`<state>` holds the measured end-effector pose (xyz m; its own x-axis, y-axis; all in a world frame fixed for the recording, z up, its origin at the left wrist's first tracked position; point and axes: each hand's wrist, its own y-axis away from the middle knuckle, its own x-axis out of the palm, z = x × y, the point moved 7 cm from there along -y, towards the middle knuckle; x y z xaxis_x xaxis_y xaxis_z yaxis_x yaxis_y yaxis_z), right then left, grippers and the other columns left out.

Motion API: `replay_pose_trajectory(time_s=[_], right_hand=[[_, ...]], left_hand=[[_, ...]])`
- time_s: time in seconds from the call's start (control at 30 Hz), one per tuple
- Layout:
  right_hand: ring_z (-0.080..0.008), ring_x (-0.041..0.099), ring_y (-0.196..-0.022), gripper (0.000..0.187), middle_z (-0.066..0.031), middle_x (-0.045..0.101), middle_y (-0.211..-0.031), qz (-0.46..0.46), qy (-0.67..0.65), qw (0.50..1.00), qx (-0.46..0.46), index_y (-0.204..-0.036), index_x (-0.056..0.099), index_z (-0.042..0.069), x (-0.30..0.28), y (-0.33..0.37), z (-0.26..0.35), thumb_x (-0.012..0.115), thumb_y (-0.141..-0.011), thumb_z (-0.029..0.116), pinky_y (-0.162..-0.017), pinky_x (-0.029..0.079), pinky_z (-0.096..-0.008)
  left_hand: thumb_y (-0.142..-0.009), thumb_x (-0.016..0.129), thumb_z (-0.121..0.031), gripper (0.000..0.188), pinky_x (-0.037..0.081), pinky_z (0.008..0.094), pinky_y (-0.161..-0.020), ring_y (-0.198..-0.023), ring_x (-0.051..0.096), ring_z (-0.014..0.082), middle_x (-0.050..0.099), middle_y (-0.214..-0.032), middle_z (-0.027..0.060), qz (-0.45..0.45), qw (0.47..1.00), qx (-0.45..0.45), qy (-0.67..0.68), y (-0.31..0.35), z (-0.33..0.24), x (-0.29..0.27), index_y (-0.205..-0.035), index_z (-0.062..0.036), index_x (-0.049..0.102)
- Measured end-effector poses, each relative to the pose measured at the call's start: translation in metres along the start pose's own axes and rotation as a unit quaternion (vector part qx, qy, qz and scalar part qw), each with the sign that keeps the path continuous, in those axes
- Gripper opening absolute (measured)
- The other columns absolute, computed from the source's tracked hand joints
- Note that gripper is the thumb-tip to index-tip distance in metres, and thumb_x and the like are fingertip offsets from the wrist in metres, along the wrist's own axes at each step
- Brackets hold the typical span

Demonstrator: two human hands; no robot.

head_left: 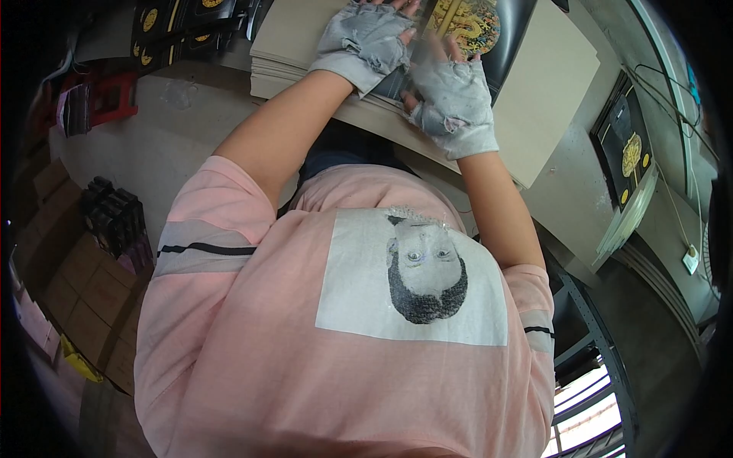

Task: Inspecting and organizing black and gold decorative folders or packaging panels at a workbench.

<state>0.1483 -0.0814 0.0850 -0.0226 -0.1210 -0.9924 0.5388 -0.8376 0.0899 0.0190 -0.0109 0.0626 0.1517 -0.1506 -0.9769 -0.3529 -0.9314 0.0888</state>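
Note:
A glossy black printed sheet [516, 34] with a gold round dragon design lies on large beige boards [553, 84] at the top of the view. My left hand [365, 44], in a worn grey fingerless glove, rests palm down at the sheet's left side. Its fingers stretch away from me and are partly cut off by the upper edge. My right hand [456, 103], gloved alike, is over the sheet's near part, with fingers apart and the fingertips somewhat blurred. Neither hand visibly grips anything.
Black and gold printed pieces [172, 27] are at the far left, near a red plastic stool [114, 95]. At right stands a stack of black and gold printed sheets [628, 149], with cables by the wall. Brown cartons [88, 286] and a black bundle [113, 217] are at lower left.

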Motion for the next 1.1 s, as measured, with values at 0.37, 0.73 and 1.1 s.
replay_pose_trajectory(time_s=[0.37, 0.73, 1.1], right_hand=[[-0.0345, 0.036, -0.156, 0.052, -0.0139, 0.042, -0.165, -0.008, 0.004, 1.0, -0.006, -0.135, 0.072, 0.022, 0.009, 0.003, -0.001, 0.067, -0.094, 0.054, -0.126, 0.027, -0.0621], [-0.0339, 0.038, -0.154, 0.051, -0.0161, 0.043, -0.164, -0.009, -0.012, 1.0, -0.015, -0.133, 0.072, 0.02, 0.013, 0.004, -0.001, 0.067, -0.095, 0.053, -0.126, 0.028, -0.0611], [-0.033, 0.041, -0.152, 0.052, -0.0157, 0.045, -0.162, -0.01, -0.016, 1.0, -0.014, -0.134, 0.072, 0.02, 0.011, 0.004, -0.001, 0.067, -0.094, 0.053, -0.125, 0.029, -0.0604]], left_hand=[[-0.107, 0.049, -0.035, 0.06, 0.034, 0.0484, -0.126, -0.153, 0.043, 0.0326, 0.045, -0.167, 0.0099, -0.01, 1.0, 0.003, -0.008, 0.0, 0.0, 0.0, -0.161, -0.01, 0.044], [-0.107, 0.047, -0.035, 0.06, 0.034, 0.0478, -0.126, -0.153, 0.043, 0.0322, 0.045, -0.167, 0.0101, -0.006, 1.0, -0.001, -0.007, -0.001, 0.001, 0.004, -0.162, -0.0092, 0.044], [-0.106, 0.046, -0.035, 0.06, 0.034, 0.0487, -0.125, -0.15, 0.047, 0.0361, 0.045, -0.167, 0.0126, 0.009, 1.0, 0.007, -0.027, -0.001, -0.006, -0.006, -0.161, -0.009, 0.046]])
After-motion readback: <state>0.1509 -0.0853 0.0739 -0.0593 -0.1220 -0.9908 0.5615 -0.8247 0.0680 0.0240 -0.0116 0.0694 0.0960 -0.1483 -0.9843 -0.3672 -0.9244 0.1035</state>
